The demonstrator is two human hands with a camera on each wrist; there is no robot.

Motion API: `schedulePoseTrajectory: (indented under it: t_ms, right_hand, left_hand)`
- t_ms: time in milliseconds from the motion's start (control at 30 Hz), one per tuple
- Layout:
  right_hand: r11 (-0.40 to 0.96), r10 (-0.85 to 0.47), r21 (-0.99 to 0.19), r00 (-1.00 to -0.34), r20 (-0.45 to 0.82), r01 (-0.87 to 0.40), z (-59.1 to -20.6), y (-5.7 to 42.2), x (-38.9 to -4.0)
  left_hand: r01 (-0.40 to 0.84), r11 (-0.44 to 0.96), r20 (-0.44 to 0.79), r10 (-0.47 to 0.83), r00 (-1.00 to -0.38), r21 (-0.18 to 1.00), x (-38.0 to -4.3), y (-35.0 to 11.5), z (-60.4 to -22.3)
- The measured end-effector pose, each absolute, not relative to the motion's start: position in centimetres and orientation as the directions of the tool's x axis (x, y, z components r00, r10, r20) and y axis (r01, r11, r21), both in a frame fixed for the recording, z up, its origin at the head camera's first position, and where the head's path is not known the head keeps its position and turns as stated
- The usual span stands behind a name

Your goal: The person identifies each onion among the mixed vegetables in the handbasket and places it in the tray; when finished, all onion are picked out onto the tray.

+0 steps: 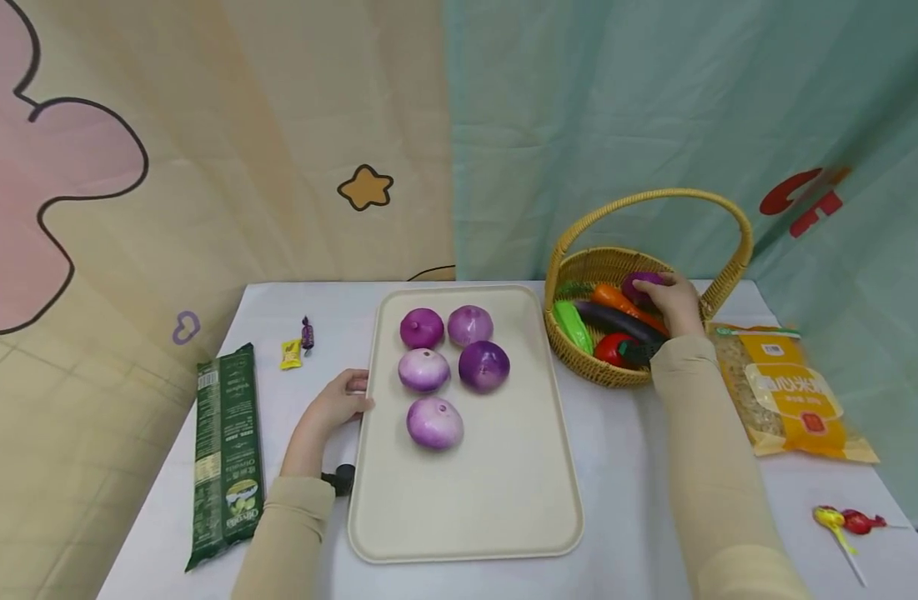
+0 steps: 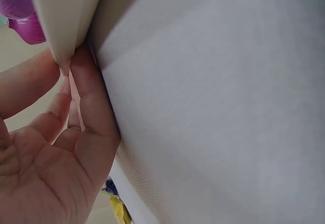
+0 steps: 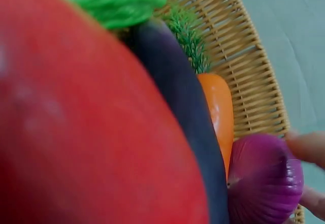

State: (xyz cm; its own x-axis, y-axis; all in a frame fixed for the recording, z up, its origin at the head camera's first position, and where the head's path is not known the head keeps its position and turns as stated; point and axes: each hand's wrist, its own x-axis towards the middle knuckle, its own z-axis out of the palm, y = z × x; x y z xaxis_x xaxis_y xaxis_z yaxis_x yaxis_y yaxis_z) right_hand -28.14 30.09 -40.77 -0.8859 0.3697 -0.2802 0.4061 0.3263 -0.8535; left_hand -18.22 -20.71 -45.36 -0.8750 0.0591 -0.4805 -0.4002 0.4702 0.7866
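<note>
In the head view, my right hand point(image 1: 678, 305) reaches into the wicker basket point(image 1: 588, 367) and grips a purple onion point(image 1: 642, 287) at its back right. The right wrist view shows this onion point(image 3: 261, 178) beside a carrot point(image 3: 219, 107) and an eggplant point(image 3: 177, 94), with fingertips at its side. A red tomato point(image 3: 91, 112) looms close to that camera. My left hand point(image 1: 338, 403) pinches the left edge of a cream tray point(image 1: 504, 483); the left wrist view has thumb and fingers on either side of the tray's rim point(image 2: 63, 31). Several onions point(image 1: 434, 422) lie on the tray's upper left half.
A green pepper point(image 1: 574, 326) is in the basket, under its tall handle point(image 1: 657, 194). Left of the tray lie a long green packet point(image 1: 228, 450) and two wrapped candies point(image 1: 291, 353). To the right are a yellow bag point(image 1: 792, 392) and two lollipops point(image 1: 830, 518).
</note>
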Motion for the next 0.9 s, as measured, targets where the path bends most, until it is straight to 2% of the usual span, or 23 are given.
schedulePoseTrajectory:
  t_ms: [233, 600, 900]
  right_hand:
    - [0.444, 0.425, -0.801, -0.881, -0.207, 0.402, -41.1, 30.0, -28.0]
    - [0.407, 0.462, -0.828, -0.869, -0.178, 0.386, -40.8, 29.8, -27.7]
    - [0.316, 0.434, -0.886, -0.882, -0.182, 0.339, -37.2, 28.2, -25.8]
  left_hand:
    - [-0.391, 0.448, -0.469, 0.073, -0.880, 0.804, -18.2, -20.6, -45.4]
    - [-0.400, 0.448, -0.474, 0.060, -0.879, 0.799, -17.9, -20.4, -45.4]
    - [-0.393, 0.465, -0.468, 0.054, -0.882, 0.794, -18.0, -20.4, -45.2]
